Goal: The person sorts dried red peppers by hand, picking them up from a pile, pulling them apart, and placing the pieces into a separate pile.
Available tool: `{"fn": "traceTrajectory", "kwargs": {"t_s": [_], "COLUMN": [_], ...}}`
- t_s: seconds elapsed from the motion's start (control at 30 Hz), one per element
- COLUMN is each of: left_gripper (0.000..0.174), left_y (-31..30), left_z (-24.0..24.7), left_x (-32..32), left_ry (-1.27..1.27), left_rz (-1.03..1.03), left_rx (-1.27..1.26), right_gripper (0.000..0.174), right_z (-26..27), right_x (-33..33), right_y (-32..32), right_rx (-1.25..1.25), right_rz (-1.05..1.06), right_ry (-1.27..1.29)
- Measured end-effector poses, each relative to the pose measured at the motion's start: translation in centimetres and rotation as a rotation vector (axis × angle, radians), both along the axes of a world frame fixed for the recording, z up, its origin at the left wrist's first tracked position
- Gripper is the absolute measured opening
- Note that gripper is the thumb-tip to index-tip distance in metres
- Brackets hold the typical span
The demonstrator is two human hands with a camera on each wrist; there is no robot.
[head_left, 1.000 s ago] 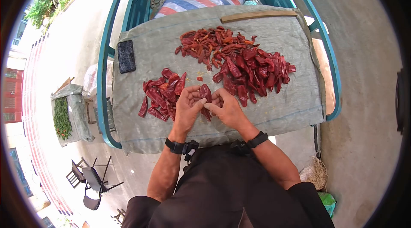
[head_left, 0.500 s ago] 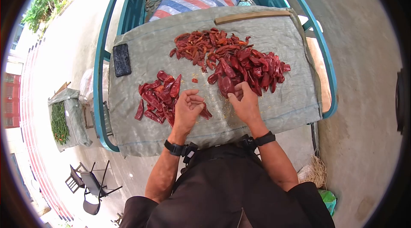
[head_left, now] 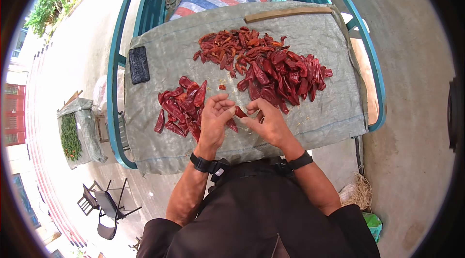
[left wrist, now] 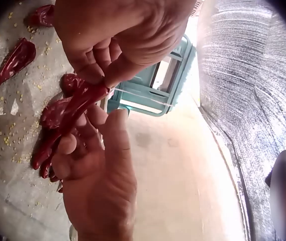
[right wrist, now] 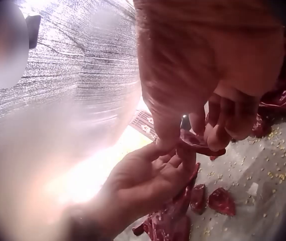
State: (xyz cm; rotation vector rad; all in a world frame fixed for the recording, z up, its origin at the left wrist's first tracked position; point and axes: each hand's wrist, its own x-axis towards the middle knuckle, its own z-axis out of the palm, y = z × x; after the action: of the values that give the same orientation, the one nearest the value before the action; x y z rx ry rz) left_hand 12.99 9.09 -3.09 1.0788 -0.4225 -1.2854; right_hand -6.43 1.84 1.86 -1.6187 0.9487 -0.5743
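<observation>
From the head view, a red pepper is held up between the two hands, over the near middle of the grey sheet, to the right of the left heap and nearer than the right heap. The left hand has it between thumb and fingers at its left end; the right hand, fingers bent, is at its right end, thumb and forefinger either side. The pepper looks light and dried, its skin thin and leathery, so I would expect it to bend a little before it cracks. In the left wrist view the left hand's pinch on one end is plain; the right hand's fingers lie along the pepper with the thumb standing away, and I cannot tell whether they bear on it. The skin is glossy and could slip under dry fingertips, so the firmer end, as pinched here, seems the best hold. Seeds scattered on the sheet suggest that a split pod will shed more. In the right wrist view the pepper lies between both hands' fingertips; squeezing its hollow-looking middle would probably crush it, so a gentle grip at each end should do.
</observation>
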Motion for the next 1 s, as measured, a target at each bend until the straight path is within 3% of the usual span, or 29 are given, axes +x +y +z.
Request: {"fn": "traceTrajectory", "kwargs": {"t_s": [0.3, 0.47, 0.5, 0.6, 0.73, 0.8, 0.9, 1.0], "left_gripper": [0.050, 0.047, 0.045, 0.036, 0.027, 0.028, 0.034, 0.038], "left_y": [0.3, 0.1, 0.0, 0.0, 0.6, 1.2, 2.2, 2.7], "left_z": [-0.9, -0.8, -0.6, -0.6, -1.0, -0.9, -0.2, 1.0], "left_x": [-0.7, -1.2, -1.2, -0.7, 0.8, 1.5, 2.4, 1.6], "left_ry": [0.121, 0.151, 0.078, -0.189, -0.524, -0.667, -1.135, -1.241], "left_rz": [0.026, -0.018, -0.019, -0.003, 0.055, 0.096, -0.016, -0.211], "left_rx": [-0.010, 0.004, 0.025, 0.081, 0.129, 0.180, 0.163, 0.169], "right_gripper": [0.031, 0.023, 0.022, 0.022, 0.026, 0.028, 0.027, 0.025], "right_z": [-1.5, -2.7, -2.5, -2.3, -2.2, -1.5, -1.1, -1.5], "right_x": [1.0, 0.4, 0.1, -1.0, -2.5, -2.7, -2.5, -2.4], "right_y": [0.5, 0.1, -0.3, -1.7, -3.8, -4.0, -3.7, -2.9], "right_rx": [-0.290, -0.226, -0.176, -0.413, -0.534, -0.463, -0.435, -0.377], "right_rz": [0.067, 0.007, -0.014, -0.179, -0.329, -0.393, -0.409, -0.282], "right_ry": [0.069, 0.141, 0.152, 0.239, 0.233, 0.227, 0.183, 0.134]}}
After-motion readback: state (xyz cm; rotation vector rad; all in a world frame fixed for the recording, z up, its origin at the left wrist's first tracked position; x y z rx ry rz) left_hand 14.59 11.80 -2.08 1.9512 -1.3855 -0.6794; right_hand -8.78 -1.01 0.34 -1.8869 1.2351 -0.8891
